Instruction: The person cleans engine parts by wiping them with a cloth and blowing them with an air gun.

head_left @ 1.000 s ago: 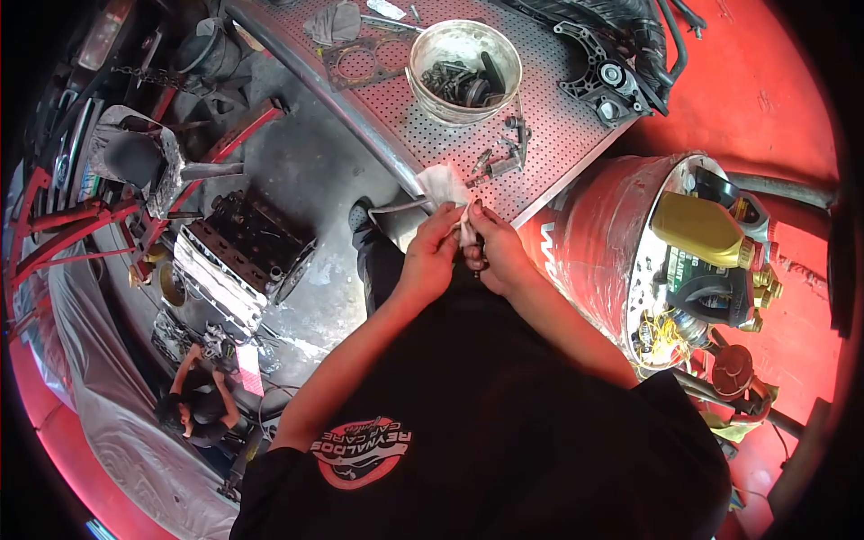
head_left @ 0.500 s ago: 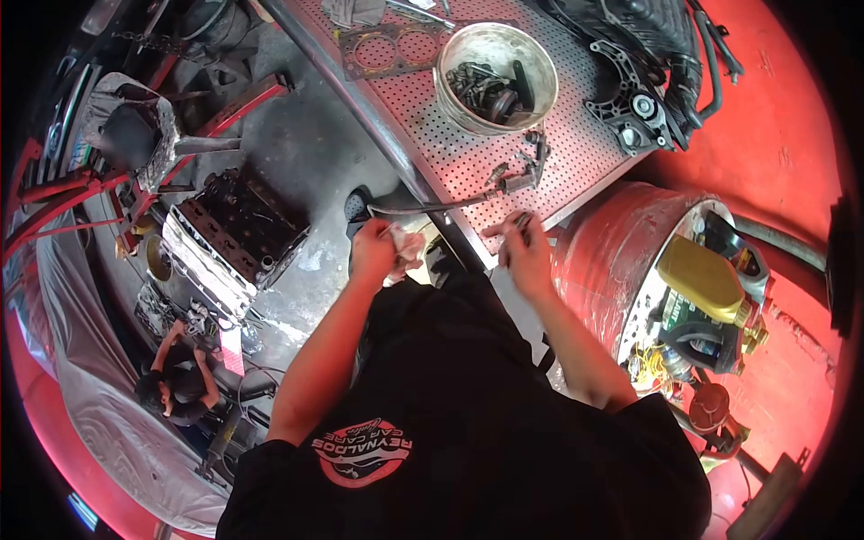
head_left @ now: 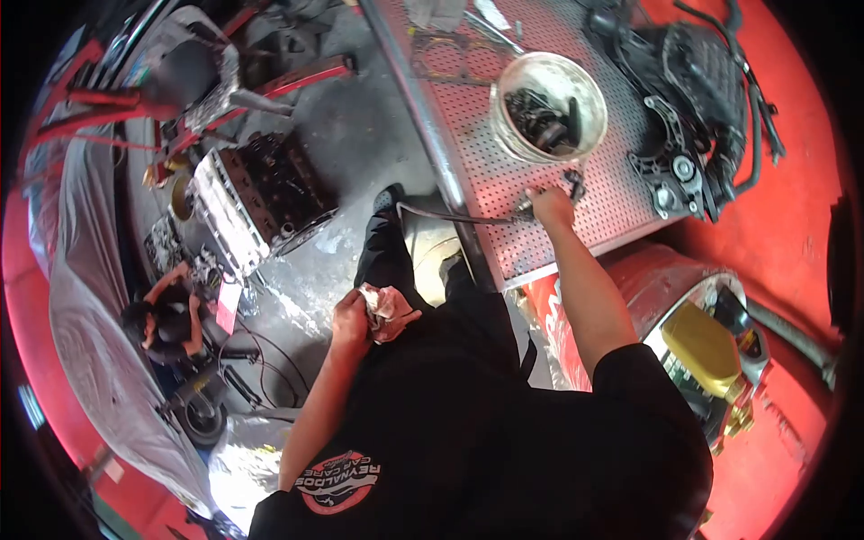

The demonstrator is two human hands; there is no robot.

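My left hand (head_left: 353, 319) is closed around a crumpled, stained rag (head_left: 389, 313) in front of my dark trousers. Over the perforated metal bench (head_left: 513, 256), my right hand (head_left: 551, 209) has its fingers wrapped on a metal air gun (head_left: 524, 209), partly hidden by the hand. A black hose (head_left: 450, 216) runs from it across the bench edge towards the floor. Just beyond the hand lies a small dark metal piece (head_left: 573, 184). Behind that stands a dirty white bucket (head_left: 589, 90) with dark metal parts (head_left: 540, 117) inside.
An engine block (head_left: 270, 193) stands on the floor to the left, near a red metal frame (head_left: 301, 76). A co-worker (head_left: 166, 319) crouches at lower left. Black engine parts (head_left: 688, 162) occupy the bench's right end. A drum (head_left: 630, 270) carries a yellow jug (head_left: 697, 346).
My right hand has moved forward from the bench edge onto the air gun. My left hand has drawn back towards my body with the rag. The view has shifted.
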